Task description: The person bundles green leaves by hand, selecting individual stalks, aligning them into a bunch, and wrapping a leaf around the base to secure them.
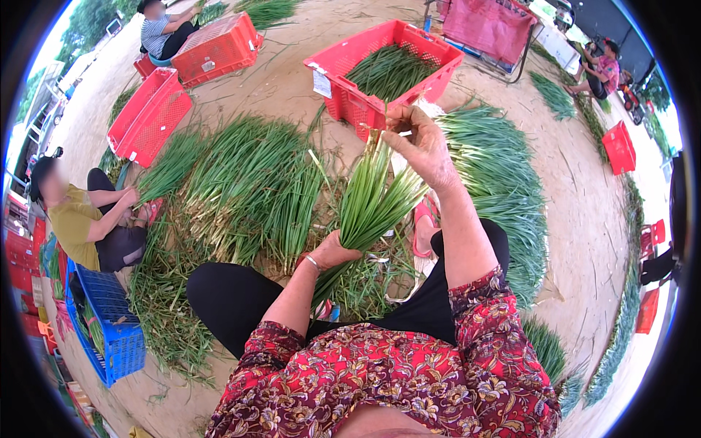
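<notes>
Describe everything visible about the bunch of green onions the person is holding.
The bunch of green onions is a sheaf of long, flat, fresh-looking green leaves, gathered tight low down and fanning out toward the top. It stands roughly upright, leaning slightly right, above the person's lap. The left hand grips it near the base; the right hand pinches the leaf tips at the top. Its lower ends trail below the left hand.

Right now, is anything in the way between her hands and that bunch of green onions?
Nothing visible is. The left hand grips the bunch of green onions near its lower end, and the right hand pinches its leaf tips, in front of the red crate.
</notes>
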A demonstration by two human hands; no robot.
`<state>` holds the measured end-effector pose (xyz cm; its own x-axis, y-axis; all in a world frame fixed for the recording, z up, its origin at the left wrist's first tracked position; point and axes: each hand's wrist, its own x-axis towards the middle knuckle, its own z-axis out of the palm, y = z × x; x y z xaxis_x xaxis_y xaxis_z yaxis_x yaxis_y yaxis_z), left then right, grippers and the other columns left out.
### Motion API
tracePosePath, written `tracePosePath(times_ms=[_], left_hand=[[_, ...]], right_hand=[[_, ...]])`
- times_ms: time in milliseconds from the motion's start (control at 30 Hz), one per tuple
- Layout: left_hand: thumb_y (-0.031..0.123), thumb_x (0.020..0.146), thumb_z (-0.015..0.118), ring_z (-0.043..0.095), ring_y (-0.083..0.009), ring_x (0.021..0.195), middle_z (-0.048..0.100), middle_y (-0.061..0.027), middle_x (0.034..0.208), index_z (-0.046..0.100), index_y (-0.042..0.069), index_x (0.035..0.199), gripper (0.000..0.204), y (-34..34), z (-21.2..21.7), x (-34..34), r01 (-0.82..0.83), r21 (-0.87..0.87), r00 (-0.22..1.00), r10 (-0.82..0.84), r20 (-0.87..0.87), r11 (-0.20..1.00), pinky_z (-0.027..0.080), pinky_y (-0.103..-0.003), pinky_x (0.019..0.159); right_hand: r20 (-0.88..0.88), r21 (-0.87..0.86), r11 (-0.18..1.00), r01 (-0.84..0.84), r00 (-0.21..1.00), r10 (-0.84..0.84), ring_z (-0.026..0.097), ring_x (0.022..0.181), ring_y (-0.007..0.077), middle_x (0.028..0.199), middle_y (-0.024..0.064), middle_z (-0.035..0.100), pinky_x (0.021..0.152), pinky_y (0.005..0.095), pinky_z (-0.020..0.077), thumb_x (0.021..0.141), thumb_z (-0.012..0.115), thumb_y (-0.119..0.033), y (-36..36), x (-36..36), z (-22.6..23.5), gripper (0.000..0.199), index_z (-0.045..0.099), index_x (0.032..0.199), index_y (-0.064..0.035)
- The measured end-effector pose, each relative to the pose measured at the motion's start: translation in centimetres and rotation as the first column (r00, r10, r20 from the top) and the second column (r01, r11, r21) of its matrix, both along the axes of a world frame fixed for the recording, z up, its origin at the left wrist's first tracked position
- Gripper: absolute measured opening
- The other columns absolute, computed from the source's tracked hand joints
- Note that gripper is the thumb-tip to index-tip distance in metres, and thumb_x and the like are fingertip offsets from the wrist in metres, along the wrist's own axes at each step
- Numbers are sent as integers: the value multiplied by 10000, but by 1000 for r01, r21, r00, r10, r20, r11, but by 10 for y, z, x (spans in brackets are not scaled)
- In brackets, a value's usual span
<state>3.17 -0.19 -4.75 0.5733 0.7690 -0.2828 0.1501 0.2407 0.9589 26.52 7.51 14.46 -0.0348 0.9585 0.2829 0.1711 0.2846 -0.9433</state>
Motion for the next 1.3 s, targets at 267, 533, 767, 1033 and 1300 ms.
tracePosePath(times_ms=[267,533,767,1033,1300], left_hand=[[29,712,722,604,-96,888,686,-4,990,654,23,1079,374,1,2,3,142,55,986,-136,-93,988,483,-277,844],[19,730,715,603,-97,883,684,-8,985,653,20,1084,359,-3,12,3,181,10,983,-180,-24,983,485,-278,839],[25,725,728,606,-105,871,684,-17,976,653,15,1077,359,-5,-1,2,112,2,992,-112,-63,994,489,-281,823],[39,700,735,627,-131,821,686,-42,951,636,-3,1069,384,-2,-21,-9,-114,-46,975,103,-196,992,510,-300,782],[179,663,751,660,-261,868,685,-170,948,626,-11,1066,463,-3,-9,-1,-86,309,877,219,-428,947,510,-349,832]], right_hand=[[627,40,995,-94,777,48,603,968,230,942,93,652,878,361,478,631,860,-329,-9,12,-1,540,617,1013,-36],[111,-137,970,-200,970,216,545,679,69,716,-23,614,636,255,452,735,801,-92,-3,12,-14,180,651,817,-35],[-240,63,989,134,964,-115,579,708,68,760,3,650,690,227,480,783,768,-46,11,31,-13,114,661,810,-17],[-204,-110,994,20,978,-42,627,629,120,767,62,675,626,251,525,891,657,-67,2,27,-3,113,660,941,34],[290,-195,976,99,956,-40,616,592,118,753,84,676,579,273,515,876,630,-83,-12,-4,-10,163,656,999,20]])
